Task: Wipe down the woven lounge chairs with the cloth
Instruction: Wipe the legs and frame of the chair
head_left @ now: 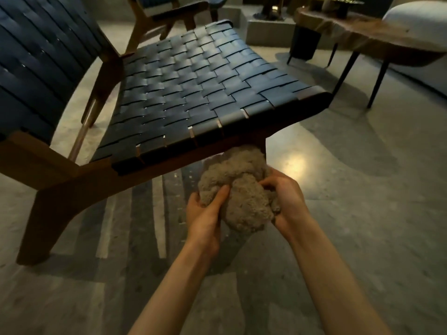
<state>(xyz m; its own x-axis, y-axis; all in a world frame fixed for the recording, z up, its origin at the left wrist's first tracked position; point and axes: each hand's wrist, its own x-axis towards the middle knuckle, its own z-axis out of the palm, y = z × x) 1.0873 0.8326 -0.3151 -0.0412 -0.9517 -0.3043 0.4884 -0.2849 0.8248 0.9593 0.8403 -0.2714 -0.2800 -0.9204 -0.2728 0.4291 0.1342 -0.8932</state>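
Note:
A low lounge chair (193, 88) with a black woven strap seat and a brown wooden frame fills the upper left and middle. Its strapped backrest (36, 64) rises at the far left. Just below the seat's front edge I hold a bunched, fuzzy beige cloth (242, 189) in both hands, above the floor and apart from the seat. My left hand (205, 213) grips the cloth's left side with the thumb on top. My right hand (285, 197) grips its right side, fingers dug into the folds.
A second woven chair (174, 10) stands behind the first at the top. A live-edge wooden side table (358, 32) on thin dark legs stands at the upper right, with a pale upholstered seat (420, 18) behind it. The floor (362, 213) is polished grey stone.

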